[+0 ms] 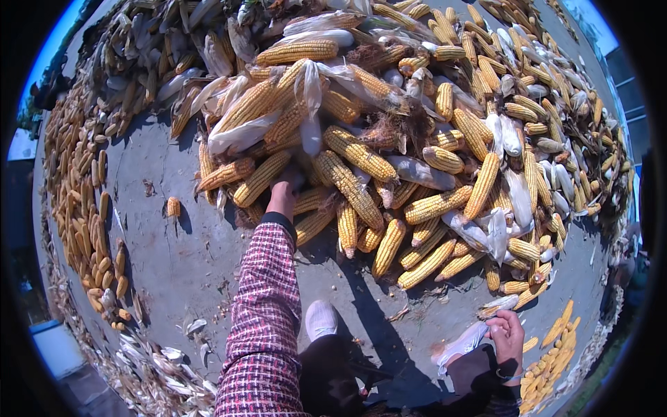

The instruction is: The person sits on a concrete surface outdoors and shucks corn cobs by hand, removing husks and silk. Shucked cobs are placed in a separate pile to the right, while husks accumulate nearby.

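Observation:
A large heap of corn ears (pixel 359 151) lies before me, some bare and yellow, others partly wrapped in pale dry husks. My left hand (pixel 285 187) reaches into the near side of the heap, beside a yellow corn ear (pixel 262 179); its fingers are hidden among the ears, so its grip does not show. Near my right knee, my right hand (pixel 505 331) is held with loosely curled fingers and nothing visible in it. Just above it, a corn ear with pale husk (pixel 498 306) lies at the heap's lower right edge.
Bare corn ears (pixel 86 208) form a long row at the left, with husks (pixel 156 372) piled at the lower left. More ears (pixel 552 365) lie at the lower right. A short corn piece (pixel 173 207) sits on the concrete ground (pixel 172 266).

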`<state>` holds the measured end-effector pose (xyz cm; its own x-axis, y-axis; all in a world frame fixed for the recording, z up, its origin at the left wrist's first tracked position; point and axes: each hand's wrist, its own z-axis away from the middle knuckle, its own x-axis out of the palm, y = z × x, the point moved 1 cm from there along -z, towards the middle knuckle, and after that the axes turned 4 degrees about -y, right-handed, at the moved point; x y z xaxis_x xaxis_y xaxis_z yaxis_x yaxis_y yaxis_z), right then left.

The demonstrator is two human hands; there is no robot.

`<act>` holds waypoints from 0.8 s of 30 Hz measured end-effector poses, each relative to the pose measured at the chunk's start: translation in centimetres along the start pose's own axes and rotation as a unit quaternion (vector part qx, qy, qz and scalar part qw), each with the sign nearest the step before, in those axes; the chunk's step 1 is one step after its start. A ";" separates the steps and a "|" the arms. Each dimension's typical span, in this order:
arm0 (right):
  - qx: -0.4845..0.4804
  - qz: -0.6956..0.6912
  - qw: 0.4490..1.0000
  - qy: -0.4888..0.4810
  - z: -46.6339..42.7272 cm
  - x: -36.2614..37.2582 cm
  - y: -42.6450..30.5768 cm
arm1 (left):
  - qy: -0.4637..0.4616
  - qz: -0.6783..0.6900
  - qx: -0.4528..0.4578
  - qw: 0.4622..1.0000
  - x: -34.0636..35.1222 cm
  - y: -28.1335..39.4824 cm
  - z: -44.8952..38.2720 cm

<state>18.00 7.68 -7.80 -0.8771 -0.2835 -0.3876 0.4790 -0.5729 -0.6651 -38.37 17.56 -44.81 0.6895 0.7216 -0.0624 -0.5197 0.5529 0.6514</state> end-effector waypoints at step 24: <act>-0.232 -0.159 0.952 -0.125 8.6 -1.2 -3.7 | -0.489 -0.238 0.234 0.806 2.1 7.6 48.0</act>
<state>17.03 3.57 0.60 -0.9332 -0.3592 0.0059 0.1002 -0.2761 -0.9559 -16.65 3.26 -3.71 0.9417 -0.3253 0.0861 0.0114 0.2868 0.9579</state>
